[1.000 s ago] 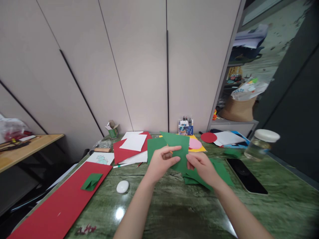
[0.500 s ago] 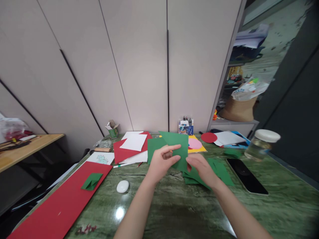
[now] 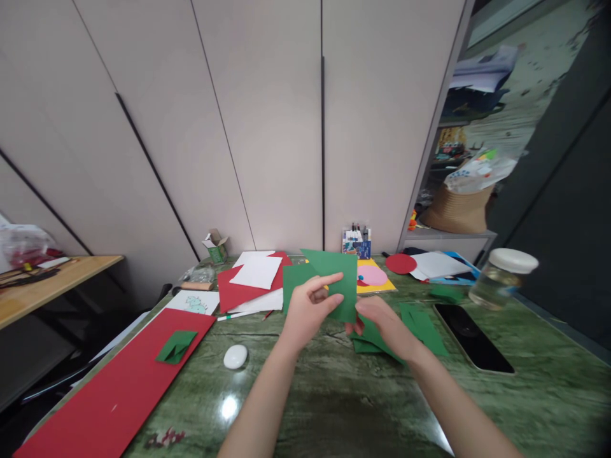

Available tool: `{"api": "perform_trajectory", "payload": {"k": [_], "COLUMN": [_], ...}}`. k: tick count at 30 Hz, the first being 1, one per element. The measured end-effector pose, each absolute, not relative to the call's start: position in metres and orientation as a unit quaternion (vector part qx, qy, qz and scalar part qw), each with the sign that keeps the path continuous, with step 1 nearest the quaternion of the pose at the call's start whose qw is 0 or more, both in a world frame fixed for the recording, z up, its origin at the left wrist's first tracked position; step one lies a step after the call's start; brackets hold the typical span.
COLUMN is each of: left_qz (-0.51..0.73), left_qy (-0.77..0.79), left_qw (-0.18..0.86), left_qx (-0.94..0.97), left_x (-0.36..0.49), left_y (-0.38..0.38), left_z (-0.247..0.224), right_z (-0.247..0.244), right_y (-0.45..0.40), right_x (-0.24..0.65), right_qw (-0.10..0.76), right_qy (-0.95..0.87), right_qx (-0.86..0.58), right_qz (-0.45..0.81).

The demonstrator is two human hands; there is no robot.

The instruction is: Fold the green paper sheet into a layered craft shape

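Observation:
A folded sheet of green paper (image 3: 344,267) is held up above the table, a pointed corner at its upper left. Across its front lie the index finger and thumb of my left hand (image 3: 308,313), which grips it from the left; the other fingers are curled and partly hidden. My right hand (image 3: 384,323) pinches the sheet at its lower right corner between thumb and fingers. More green paper sheets (image 3: 422,327) lie on the table behind and below my right hand. Another green sheet (image 3: 293,280) shows left of the held one.
At left, a long red sheet (image 3: 119,381) carries a folded green piece (image 3: 176,347). A white rounded object (image 3: 235,357) sits nearby. On the right are a phone (image 3: 472,337) and a lidded jar (image 3: 501,280). White paper (image 3: 258,270) and a pen box (image 3: 356,243) stand toward the back.
The held green paper has shifted slightly left and turned a little. My right hand's fingertips have moved slightly left with its corner, still pinching. My left hand stays nearly in place.

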State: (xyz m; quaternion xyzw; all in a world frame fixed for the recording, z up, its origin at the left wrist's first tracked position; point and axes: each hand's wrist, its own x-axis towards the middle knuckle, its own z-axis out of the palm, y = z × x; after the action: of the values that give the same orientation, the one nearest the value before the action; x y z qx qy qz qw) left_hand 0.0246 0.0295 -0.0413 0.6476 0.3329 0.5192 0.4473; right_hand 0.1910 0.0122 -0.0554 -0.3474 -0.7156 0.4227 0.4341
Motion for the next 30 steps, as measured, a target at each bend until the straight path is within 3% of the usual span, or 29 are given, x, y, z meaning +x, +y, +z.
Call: {"api": "perform_trajectory", "payload": {"k": [14,21,30], "left_qz": [0.529,0.537,0.510], "left_qy": [0.362,0.354,0.357], "left_qw": [0.442,0.417,0.467], "left_qx": [0.628,0.642,0.628], "left_x": [0.0258,0.0256,0.0239], "left_y": [0.0298,0.0298,0.0309], "left_z": [-0.0379,-0.0376,-0.0424], "right_z": [-0.0526,-0.0504,-0.0494], "right_y": [0.0111,0.0109,0.0097], "right_x": [0.1907,0.1921,0.1952], "right_qw": [0.416,0.406,0.463], "right_qy": [-0.725,-0.750,-0.680], "right_qx": [-0.350,-0.399,-0.362], "right_qz": [0.424,0.336,0.439]}}
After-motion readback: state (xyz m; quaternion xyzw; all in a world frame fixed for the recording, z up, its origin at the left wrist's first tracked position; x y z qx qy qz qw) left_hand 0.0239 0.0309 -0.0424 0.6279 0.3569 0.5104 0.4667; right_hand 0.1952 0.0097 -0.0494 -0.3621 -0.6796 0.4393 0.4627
